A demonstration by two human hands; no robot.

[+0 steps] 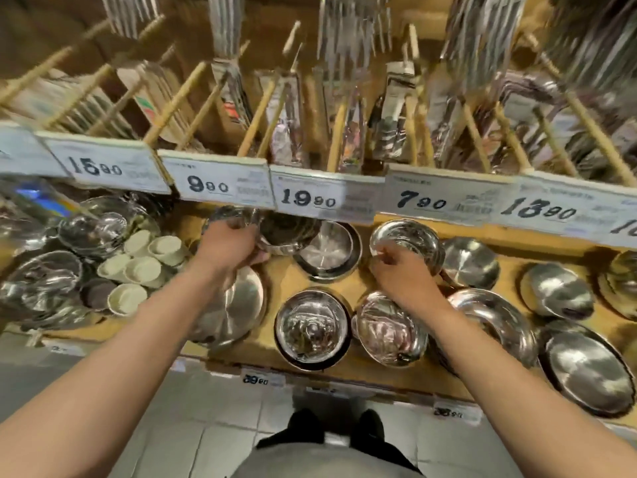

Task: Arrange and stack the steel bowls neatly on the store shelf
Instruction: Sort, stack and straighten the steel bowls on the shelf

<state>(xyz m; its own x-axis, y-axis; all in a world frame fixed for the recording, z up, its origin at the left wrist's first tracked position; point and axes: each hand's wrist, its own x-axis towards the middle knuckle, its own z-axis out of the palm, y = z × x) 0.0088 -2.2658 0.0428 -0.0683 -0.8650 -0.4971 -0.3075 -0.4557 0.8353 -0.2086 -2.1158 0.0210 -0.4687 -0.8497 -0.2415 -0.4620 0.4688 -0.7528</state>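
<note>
Many steel bowls lie on a wooden store shelf (282,270). My left hand (229,244) grips the rim of a dark steel bowl (287,231) at the back of the shelf, under the price tags. My right hand (400,270) holds the rim of a shiny steel bowl (403,241) at the back right. In front lie a flat steel plate (238,305), a deep bowl (312,327) and another bowl (387,331). A shallow dish (329,251) sits between my hands. The picture is blurred by motion.
Several white ceramic cups (141,267) and more steel bowls (41,284) crowd the left. Steel bowls and plates (586,370) fill the right. A row of price tags (303,198) overhangs the shelf's back. Packaged utensils hang on wooden pegs (265,108) above.
</note>
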